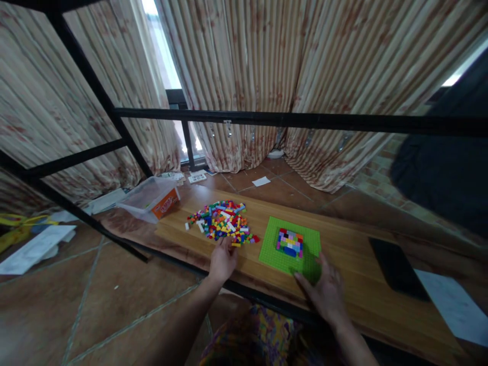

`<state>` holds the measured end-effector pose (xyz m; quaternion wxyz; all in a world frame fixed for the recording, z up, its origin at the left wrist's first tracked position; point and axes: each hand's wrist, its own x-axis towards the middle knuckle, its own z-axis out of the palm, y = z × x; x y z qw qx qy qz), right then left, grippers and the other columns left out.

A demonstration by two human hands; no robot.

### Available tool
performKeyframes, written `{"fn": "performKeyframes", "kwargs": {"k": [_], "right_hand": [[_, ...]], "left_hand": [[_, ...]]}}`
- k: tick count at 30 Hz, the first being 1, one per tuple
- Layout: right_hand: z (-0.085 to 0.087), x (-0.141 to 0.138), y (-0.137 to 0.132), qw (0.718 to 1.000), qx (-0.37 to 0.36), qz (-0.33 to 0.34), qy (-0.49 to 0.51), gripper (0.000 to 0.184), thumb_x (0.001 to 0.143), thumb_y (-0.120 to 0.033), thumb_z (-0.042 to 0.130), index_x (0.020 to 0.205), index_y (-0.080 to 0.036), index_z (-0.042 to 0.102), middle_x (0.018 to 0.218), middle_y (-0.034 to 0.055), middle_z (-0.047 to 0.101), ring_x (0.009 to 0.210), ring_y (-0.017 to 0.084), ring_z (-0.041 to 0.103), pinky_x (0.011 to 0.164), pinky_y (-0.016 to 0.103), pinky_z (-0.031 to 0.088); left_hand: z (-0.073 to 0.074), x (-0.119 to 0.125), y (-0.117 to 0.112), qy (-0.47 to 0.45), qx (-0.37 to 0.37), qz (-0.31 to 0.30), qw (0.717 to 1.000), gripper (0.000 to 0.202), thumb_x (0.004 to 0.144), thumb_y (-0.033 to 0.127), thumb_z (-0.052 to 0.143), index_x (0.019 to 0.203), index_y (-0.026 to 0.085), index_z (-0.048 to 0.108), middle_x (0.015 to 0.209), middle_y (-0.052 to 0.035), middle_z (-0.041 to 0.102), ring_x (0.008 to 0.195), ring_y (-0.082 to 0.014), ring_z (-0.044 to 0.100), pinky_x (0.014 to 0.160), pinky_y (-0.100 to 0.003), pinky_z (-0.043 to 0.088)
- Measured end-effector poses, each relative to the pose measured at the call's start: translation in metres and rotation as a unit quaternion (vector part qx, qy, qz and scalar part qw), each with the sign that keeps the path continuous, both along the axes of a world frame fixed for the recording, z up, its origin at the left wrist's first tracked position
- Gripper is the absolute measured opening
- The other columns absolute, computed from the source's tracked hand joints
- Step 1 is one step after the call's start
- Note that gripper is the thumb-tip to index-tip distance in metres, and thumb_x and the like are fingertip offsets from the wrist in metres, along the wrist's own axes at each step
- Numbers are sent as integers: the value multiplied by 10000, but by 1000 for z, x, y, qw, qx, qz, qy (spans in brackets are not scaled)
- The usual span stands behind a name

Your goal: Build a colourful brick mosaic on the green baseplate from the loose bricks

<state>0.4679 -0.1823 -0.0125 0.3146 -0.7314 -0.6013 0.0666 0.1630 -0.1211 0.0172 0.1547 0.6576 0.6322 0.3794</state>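
A loose pile of small coloured toy bricks point(224, 219) lies on the wooden bench top. My left hand point(223, 258) is at the near edge of that pile, its fingers curled in close together; what they grip, if anything, is too small to tell. To the right of the pile is a green baseplate point(270, 244), bearing a squarish, multicoloured block of joined bricks point(290, 242) near its middle. My right hand point(324, 284) rests at the plate's near right corner with thumb and fingers spread apart, holding no brick that shows.
A clear plastic box point(139, 198) with an orange label stands at the bench's left end. A dark flat tablet-like object point(398, 269) and a white sheet point(453, 305) lie to the right. A black metal rail point(267, 118) crosses beyond the bench, before the curtains point(244, 61).
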Motion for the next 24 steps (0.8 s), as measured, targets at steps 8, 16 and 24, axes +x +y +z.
{"fn": "performKeyframes", "kwargs": {"k": [8, 16, 24], "right_hand": [[-1, 10, 42, 993, 53, -97, -35, 601, 914, -498, 330, 1245, -37, 529, 1124, 248, 613, 1083, 352, 527, 920, 487, 390], [3, 6, 51, 995, 12, -21, -92, 441, 934, -412, 355, 1186, -151, 607, 1167, 142, 641, 1082, 296, 508, 952, 444, 354], [7, 4, 52, 997, 8, -33, -65, 400, 932, -374, 376, 1156, -161, 629, 1219, 124, 624, 1108, 271, 482, 966, 409, 332]], "left_hand": [[-3, 2, 4, 21, -26, 3, 999, 173, 832, 191, 528, 959, 198, 645, 1006, -67, 598, 762, -142, 591, 739, -280, 485], [-5, -5, 7, 13, -27, -18, 999, 140, 843, 232, 517, 903, 196, 638, 935, -60, 624, 775, -154, 599, 724, -283, 481], [-4, -8, 7, -11, -12, -48, 999, 204, 862, 332, 495, 922, 194, 633, 943, -71, 655, 870, -193, 623, 798, -322, 495]]}}
